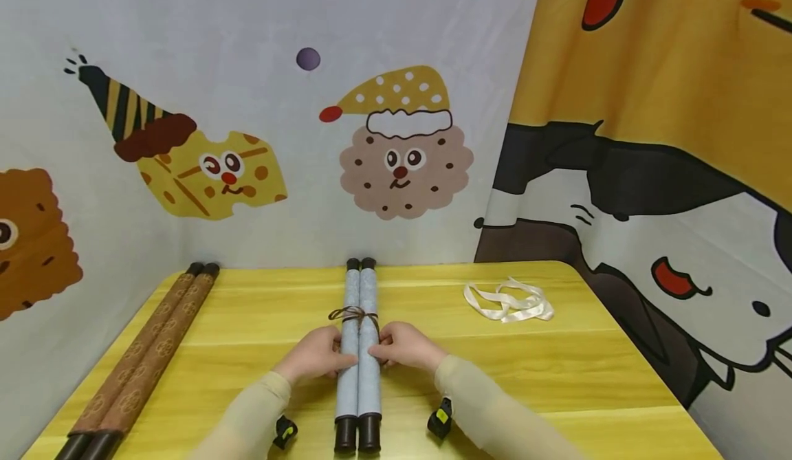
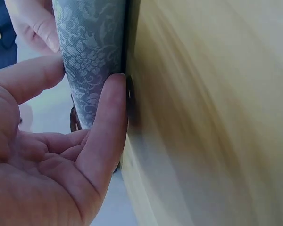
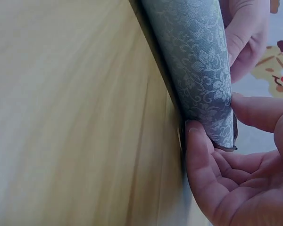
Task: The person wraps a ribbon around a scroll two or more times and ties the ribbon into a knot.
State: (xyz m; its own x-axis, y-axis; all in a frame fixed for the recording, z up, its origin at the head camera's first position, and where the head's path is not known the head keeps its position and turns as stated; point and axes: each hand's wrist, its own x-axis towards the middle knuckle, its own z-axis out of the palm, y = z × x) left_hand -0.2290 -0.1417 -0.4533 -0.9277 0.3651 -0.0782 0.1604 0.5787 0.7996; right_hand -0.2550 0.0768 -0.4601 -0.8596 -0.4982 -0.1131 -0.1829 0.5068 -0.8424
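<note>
A pale blue scroll [image 1: 368,384], rolled up from both ends into two side-by-side rolls with dark end knobs, lies lengthwise on the table in the head view. A thin brown cord [image 1: 354,314] is tied in a bow around it. My left hand [image 1: 317,353] holds the left roll just below the cord, thumb on top and fingers at its outer side. Mirroring it, my right hand [image 1: 408,346] grips the right roll. In the left wrist view, floral patterned cloth [image 2: 90,56] shows between thumb and fingers. Fingertips [image 3: 194,129] reach the roll's lower edge in the right wrist view.
A brown patterned scroll [image 1: 151,343], also in two rolls with dark ends, lies along the table's left side. Toward the back right sits a loose heap of white ribbon [image 1: 510,302]. The yellow wood-grain table [image 1: 557,377] meets a cartoon-printed cloth backdrop [image 1: 247,54].
</note>
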